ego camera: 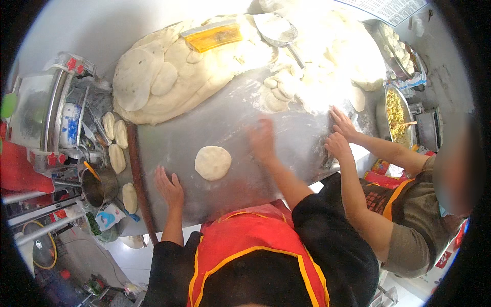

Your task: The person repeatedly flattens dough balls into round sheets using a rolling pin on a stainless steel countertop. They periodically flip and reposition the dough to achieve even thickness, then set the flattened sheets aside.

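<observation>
A round, flattened piece of dough (213, 163) lies on the metal worktop (238, 195) between my two hands. My left hand (170, 188) is to its left, empty, with the thumb apart from the fingers, beside a long wooden rolling pin (139, 172). To the right of the dough, my right hand (262, 140) is motion-blurred over the worktop; its finger shape is unclear. Beyond it sit several small dough pieces (282, 92) on floury metal. A large mass of dough (184, 92) spreads along the back, with flat dough rounds (134, 76) on top.
A yellow-handled dough scraper (215, 36) and a metal scoop (278, 30) rest on the big dough. At right, a co-worker's hands (341, 134) touch the worktop near a bowl of chopped filling (397, 115). Left are oblong dough pieces (117, 157), a pot (98, 188) and a roller machine (53, 111).
</observation>
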Available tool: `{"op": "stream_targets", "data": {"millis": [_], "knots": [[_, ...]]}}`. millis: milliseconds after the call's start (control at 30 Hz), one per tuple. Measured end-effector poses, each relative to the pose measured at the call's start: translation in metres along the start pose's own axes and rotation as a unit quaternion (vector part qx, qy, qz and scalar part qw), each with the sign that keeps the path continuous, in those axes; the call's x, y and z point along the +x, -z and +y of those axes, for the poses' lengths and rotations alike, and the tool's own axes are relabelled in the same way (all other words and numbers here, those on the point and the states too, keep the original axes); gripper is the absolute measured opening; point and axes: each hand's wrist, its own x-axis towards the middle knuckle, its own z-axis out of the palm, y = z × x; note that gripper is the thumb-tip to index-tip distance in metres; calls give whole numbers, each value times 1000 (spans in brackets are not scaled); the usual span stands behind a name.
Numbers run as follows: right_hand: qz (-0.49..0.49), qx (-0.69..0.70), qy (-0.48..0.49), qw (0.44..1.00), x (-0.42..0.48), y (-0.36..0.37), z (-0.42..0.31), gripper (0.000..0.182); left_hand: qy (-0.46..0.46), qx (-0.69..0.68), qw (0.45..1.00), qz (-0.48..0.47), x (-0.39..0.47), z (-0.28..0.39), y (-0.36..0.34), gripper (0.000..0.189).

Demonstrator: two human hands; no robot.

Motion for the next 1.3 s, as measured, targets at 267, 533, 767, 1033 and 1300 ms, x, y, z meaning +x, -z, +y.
{"op": "stream_targets", "data": {"millis": [267,533,767,1033,1300], "knots": [[120,-175,-267,940,125,92,85,74,-1,48,999,5,-2,3,8,49],[132,-5,-252,959,144,94,184,49,3,48,999,-13,7,13,8,49],[51,448,-301,840,58,58,42,27,24,39,999,-21,5,15,17,50],[-203,107,-35,973,-45,-10,-37,34,15,-185,983,9,-3,-7,34,48],[-166,-75,263,948,-68,-28,-58,52,54,-70,996,21,-90,-80,118,56]]}}
